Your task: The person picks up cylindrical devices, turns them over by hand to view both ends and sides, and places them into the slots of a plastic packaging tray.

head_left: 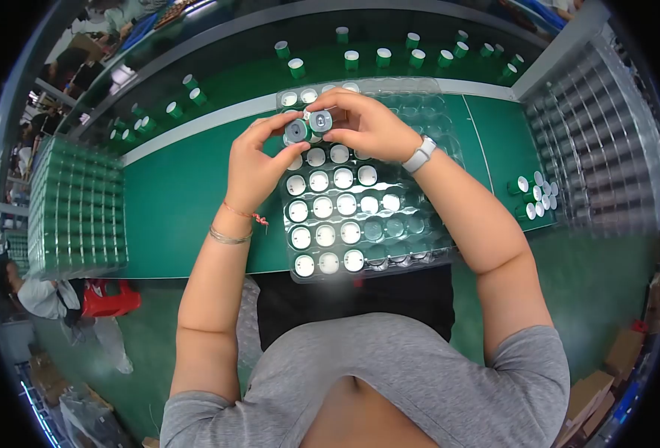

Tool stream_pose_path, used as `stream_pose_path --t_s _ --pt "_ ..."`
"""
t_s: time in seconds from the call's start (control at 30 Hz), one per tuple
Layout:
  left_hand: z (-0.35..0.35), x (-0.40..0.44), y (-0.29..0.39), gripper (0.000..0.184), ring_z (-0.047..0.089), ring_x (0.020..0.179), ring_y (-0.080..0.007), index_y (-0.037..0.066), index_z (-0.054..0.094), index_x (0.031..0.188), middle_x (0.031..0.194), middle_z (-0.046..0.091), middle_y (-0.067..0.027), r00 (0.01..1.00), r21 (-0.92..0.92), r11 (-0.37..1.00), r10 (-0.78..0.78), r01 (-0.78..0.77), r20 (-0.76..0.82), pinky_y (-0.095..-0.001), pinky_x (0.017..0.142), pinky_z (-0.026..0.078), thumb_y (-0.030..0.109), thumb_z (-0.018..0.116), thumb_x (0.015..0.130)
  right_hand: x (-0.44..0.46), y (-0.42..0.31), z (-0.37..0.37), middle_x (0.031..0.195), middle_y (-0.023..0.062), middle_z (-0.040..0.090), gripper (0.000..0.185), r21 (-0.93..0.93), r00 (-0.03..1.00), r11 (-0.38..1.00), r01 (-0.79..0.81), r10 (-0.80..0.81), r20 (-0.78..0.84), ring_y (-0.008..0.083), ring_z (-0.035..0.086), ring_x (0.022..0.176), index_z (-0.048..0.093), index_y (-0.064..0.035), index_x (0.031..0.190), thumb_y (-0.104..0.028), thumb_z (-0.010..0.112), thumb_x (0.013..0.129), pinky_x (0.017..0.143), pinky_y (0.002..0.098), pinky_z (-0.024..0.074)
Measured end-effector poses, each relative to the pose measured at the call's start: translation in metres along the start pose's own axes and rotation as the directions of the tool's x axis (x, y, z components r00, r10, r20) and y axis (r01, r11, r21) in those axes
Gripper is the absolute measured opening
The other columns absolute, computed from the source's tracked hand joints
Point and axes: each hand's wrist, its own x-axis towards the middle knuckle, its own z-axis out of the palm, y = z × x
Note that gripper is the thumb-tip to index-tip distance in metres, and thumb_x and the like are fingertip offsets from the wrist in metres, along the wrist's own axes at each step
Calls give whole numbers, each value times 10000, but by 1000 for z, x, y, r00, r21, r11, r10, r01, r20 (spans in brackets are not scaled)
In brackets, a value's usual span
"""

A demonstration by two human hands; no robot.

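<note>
My left hand (pixel 259 157) pinches a green cylinder with a grey end (pixel 297 131) between thumb and fingers. Beside it, my right hand (pixel 371 125) grips a second cylinder, whose grey end (pixel 320 121) has a small slot. The two pieces are side by side, seemingly touching. Both hands are over a clear plastic tray (pixel 427 250) on the green table (pixel 173 216). Rows of green cylinders with white tops (pixel 322 207) fill its left columns, and several pockets at the right show no white top. My fingers hide part of the upper rows.
Loose green cylinders (pixel 383 57) stand along the back ledge, and a group (pixel 540 196) is at the table's right. Stacked clear trays rise at the left (pixel 83 209) and right (pixel 606 134). Another person (pixel 42 295) is at the far left near a red stool (pixel 112 299).
</note>
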Motion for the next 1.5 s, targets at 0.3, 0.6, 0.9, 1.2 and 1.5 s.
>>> stream_pose_path --t_s 0.3,0.6,0.9,1.2,1.5 --pt "17 -28 56 572 615 988 -140 -37 503 1288 1060 625 -88 905 -468 778 -397 420 152 -247 796 539 -55 728 763 -9 -72 -34 921 -19 597 415 -259 986 961 -99 59 -157 49 540 788 574 -82 1316 -146 664 916 698 217 459" --pt "50 -30 61 399 595 960 -90 -5 517 1155 1100 584 -55 873 -467 757 -284 458 396 -241 815 519 -88 660 792 -107 -96 4 860 63 538 309 -474 998 879 -40 10 -66 170 540 727 610 -24 976 -125 778 737 623 275 465" --pt "65 -44 44 466 480 1296 -310 73 322 1165 1192 514 -129 885 -388 904 24 179 465 -420 1051 439 -124 550 809 -133 -69 45 940 130 571 353 -487 992 868 -101 47 -121 302 576 874 574 -12 1013 -121 765 736 734 384 502" --pt "64 -45 38 530 401 1362 -333 67 299 1237 1214 540 -147 865 -339 941 171 -1 472 -481 1126 335 -82 612 836 -137 -73 51 889 111 558 370 -456 976 865 -208 150 -160 257 577 769 523 -32 973 -149 786 742 669 361 497" --pt "56 -36 46 447 482 1299 -315 53 530 1203 1230 591 -119 786 -33 994 104 -106 609 -410 1103 362 15 668 779 -137 -73 23 755 79 537 263 -549 948 800 -243 77 -308 198 535 639 576 -22 866 -183 770 791 580 319 460"
